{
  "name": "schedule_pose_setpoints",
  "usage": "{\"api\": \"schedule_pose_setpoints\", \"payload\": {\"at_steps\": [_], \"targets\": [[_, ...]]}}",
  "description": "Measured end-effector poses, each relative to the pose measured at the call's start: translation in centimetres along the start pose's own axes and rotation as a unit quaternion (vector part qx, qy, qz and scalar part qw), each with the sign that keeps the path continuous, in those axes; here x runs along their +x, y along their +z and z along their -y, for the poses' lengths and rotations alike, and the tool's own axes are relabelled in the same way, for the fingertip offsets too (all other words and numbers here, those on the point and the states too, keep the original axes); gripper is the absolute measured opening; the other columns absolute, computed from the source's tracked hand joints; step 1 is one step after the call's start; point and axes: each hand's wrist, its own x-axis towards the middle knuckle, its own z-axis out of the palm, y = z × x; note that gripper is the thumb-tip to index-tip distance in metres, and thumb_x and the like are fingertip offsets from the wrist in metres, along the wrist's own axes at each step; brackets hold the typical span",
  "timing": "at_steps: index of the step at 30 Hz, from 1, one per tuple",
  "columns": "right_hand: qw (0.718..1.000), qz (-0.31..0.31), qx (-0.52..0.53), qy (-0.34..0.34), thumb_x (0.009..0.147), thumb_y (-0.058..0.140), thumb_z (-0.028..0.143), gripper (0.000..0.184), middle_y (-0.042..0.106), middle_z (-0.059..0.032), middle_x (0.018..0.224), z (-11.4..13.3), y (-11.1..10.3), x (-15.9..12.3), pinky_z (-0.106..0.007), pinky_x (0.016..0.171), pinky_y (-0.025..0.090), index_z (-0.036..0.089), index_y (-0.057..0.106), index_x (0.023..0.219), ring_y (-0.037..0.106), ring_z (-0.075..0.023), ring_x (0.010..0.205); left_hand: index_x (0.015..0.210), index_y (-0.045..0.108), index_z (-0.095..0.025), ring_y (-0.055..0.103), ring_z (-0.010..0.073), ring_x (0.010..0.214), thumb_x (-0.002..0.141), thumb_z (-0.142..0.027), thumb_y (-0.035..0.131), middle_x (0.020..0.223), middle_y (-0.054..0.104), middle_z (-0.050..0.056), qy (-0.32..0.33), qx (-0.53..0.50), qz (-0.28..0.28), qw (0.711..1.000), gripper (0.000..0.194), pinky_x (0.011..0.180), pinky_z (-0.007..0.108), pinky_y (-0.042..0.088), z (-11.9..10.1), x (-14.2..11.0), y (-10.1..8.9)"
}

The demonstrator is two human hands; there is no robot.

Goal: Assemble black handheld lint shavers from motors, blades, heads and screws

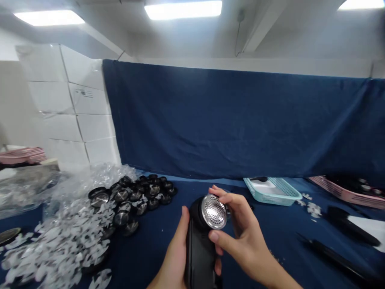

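A black fabric shaver (200, 253) stands upright in front of me, its body wrapped by my left hand (176, 253). The left thumb lies along its side and fingertips show on the far side. At its top sits a round, shiny perforated metal head (214, 211) facing me. My right hand (240, 228) grips this head by its rim, thumb at the lower edge and fingers over the top. Whether the head is fully seated on the body I cannot tell.
At left lie a heap of white plastic pieces (57, 249), several black round caps (141, 192) and clear plastic bags (90, 176). On the right are a light-blue basket (278, 196), a pink basket (339, 192), a black screwdriver-like tool (333, 257) and another black shaver body (355, 228).
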Motion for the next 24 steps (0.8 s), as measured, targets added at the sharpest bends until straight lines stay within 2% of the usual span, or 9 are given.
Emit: {"api": "schedule_pose_setpoints", "payload": {"at_steps": [2,3,6,9,12,15,17,21,24], "targets": [[0.995,-0.004,-0.104,0.005,0.079,0.071,0.023,0.057,0.047,-0.002,0.14,1.0,-1.9,-0.3,-0.05,0.112,0.029,0.036,0.046,0.129,0.035,-0.027,0.135,0.06,0.066,-0.006,0.058,0.0135,0.039,0.071,-0.084,0.037,0.047,0.061,0.009,-0.023,0.028,-0.015,0.999,0.084,0.039,0.019,0.039,0.6,0.3,1.6],[0.988,0.005,-0.152,0.009,0.079,0.07,0.022,0.063,0.047,-0.0012,0.139,1.8,-2.9,-0.4,-0.051,0.113,0.028,0.037,0.044,0.134,0.037,-0.0267,0.133,0.062,0.067,-0.006,0.057,0.0134,0.039,0.072,-0.083,0.036,0.047,0.06,0.009,-0.017,0.037,-0.028,0.999,0.084,0.039,0.02,0.038,0.8,0.5,2.2],[0.951,0.067,-0.3,-0.002,0.077,0.069,0.017,0.07,0.052,0.0017,0.134,4.2,-5.5,-0.3,-0.047,0.109,0.034,0.041,0.042,0.137,0.042,-0.0242,0.127,0.078,0.068,-0.008,0.057,0.0138,0.039,0.077,-0.078,0.039,0.052,0.063,0.006,0.035,0.061,-0.069,0.995,0.076,0.038,0.021,0.036,1.5,0.9,3.7],[0.917,0.13,-0.376,-0.003,0.074,0.072,0.014,0.066,0.055,0.0023,0.13,5.7,-7.2,0.1,-0.04,0.104,0.041,0.039,0.049,0.13,0.049,-0.0208,0.12,0.097,0.065,-0.01,0.057,0.0139,0.039,0.077,-0.077,0.042,0.055,0.065,0.005,0.064,0.099,-0.082,0.99,0.074,0.039,0.02,0.036,2.0,1.1,4.2],[0.905,0.153,-0.397,-0.02,0.069,0.078,0.014,0.066,0.059,0.0,0.126,5.8,-8.1,0.6,-0.036,0.1,0.046,0.034,0.052,0.126,0.055,-0.0203,0.115,0.103,0.062,-0.011,0.056,0.0137,0.037,0.076,-0.076,0.044,0.054,0.065,0.005,0.062,0.127,-0.088,0.986,0.073,0.039,0.021,0.037,2.1,0.9,4.3],[0.877,0.201,-0.428,-0.082,0.074,0.074,0.013,0.063,0.058,-0.0028,0.13,5.8,-8.7,1.0,-0.035,0.098,0.048,0.03,0.05,0.129,0.055,-0.021,0.117,0.098,0.064,-0.011,0.055,0.0141,0.034,0.076,-0.078,0.04,0.05,0.063,0.005,0.017,0.148,-0.085,0.985,0.075,0.037,0.021,0.036,1.6,0.6,4.5],[0.837,0.252,-0.465,-0.142,0.082,0.064,0.01,0.054,0.055,-0.0056,0.134,6.2,-9.0,1.1,-0.034,0.096,0.05,0.026,0.049,0.132,0.054,-0.0214,0.117,0.089,0.066,-0.011,0.054,0.0139,0.033,0.076,-0.079,0.037,0.047,0.063,0.006,-0.019,0.166,-0.08,0.983,0.075,0.035,0.02,0.035,1.1,0.5,4.7],[0.717,0.34,-0.546,-0.27,0.091,0.045,0.007,0.038,0.058,-0.0141,0.131,7.3,-9.5,1.5,-0.037,0.085,0.057,0.013,0.054,0.128,0.059,-0.027,0.111,0.059,0.064,-0.012,0.053,0.0121,0.033,0.077,-0.079,0.035,0.042,0.061,0.01,-0.093,0.191,-0.062,0.975,0.075,0.033,0.018,0.036,0.2,0.8,4.5],[0.67,0.347,-0.567,-0.331,0.093,0.047,0.012,0.032,0.061,-0.0158,0.126,7.6,-9.6,1.6,-0.037,0.08,0.06,0.013,0.058,0.122,0.063,-0.0288,0.108,0.046,0.059,-0.013,0.054,0.0119,0.033,0.077,-0.08,0.034,0.041,0.06,0.011,-0.145,0.174,-0.042,0.973,0.077,0.032,0.017,0.036,0.0,1.2,4.1]]}}
